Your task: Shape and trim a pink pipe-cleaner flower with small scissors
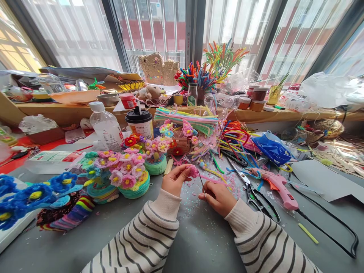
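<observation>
Between the fingertips of my left hand (175,180) is a small pink pipe cleaner flower (193,171). A pink pipe cleaner (212,177) runs off to the right from beside it. My right hand (218,196) is closed on a thin dark metal tool (202,184), whose upper end is by the pink flower; its exact kind does not show. Pots of finished pipe cleaner flowers (129,167) stand left of my hands. To the right lie large scissors (250,189) and a pink glue gun (278,185).
Behind my hands are a coffee cup (140,123), a plastic bottle (106,127) and a bundle of pastel pipe cleaners (186,119). A black cord (327,235) trails at right, near a yellow stick (308,233). Paint jars (259,99) line the shelf under the window.
</observation>
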`<state>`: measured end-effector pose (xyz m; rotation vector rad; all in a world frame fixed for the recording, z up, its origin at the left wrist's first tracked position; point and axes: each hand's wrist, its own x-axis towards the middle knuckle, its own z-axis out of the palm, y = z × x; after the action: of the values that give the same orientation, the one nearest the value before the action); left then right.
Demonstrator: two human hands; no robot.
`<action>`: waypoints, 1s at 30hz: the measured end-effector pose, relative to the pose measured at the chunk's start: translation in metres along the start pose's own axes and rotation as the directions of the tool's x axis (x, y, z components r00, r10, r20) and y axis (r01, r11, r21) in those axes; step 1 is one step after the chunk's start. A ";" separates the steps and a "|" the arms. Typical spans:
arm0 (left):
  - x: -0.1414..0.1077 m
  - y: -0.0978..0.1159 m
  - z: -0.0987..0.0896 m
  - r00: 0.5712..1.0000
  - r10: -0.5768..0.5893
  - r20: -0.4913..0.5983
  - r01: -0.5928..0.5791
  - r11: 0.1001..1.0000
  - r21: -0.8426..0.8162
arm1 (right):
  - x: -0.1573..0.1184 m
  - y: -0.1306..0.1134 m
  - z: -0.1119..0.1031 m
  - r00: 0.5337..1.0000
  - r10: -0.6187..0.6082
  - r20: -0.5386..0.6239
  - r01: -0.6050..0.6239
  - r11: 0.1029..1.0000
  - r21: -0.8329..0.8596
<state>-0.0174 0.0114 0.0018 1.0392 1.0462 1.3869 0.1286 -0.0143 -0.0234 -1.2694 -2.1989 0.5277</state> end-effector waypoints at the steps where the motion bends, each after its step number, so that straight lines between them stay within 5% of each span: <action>1: 0.000 0.000 0.000 1.000 -0.004 -0.001 0.004 1.000 0.002 | 0.000 0.000 0.000 1.000 -0.005 -0.005 0.005 1.000 -0.008; 12: 0.001 0.003 0.000 0.997 0.031 -0.064 -0.034 0.998 -0.058 | 0.000 0.002 0.000 0.992 0.005 -0.124 -0.004 1.000 0.010; 19: 0.007 -0.005 -0.004 0.981 -0.009 -0.196 -0.041 0.967 -0.252 | 0.000 0.003 -0.007 0.933 0.259 -0.248 -0.135 0.895 0.425; 25: 0.007 -0.005 -0.004 0.968 0.000 -0.249 -0.066 0.965 -0.253 | 0.005 0.006 -0.004 0.905 0.419 0.081 -0.288 0.460 0.840; 28: 0.007 -0.002 -0.003 0.970 -0.014 -0.244 -0.044 0.972 -0.229 | 0.006 0.005 -0.001 0.904 0.335 0.264 -0.390 0.398 0.830; 30: 0.007 -0.002 -0.002 0.977 -0.048 -0.210 0.003 0.978 -0.210 | 0.006 0.004 0.001 0.906 0.309 0.290 -0.402 0.414 0.816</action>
<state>-0.0191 0.0182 -0.0001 0.7325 1.0387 1.5759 0.1282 -0.0074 -0.0248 -1.0826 -1.2772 1.6592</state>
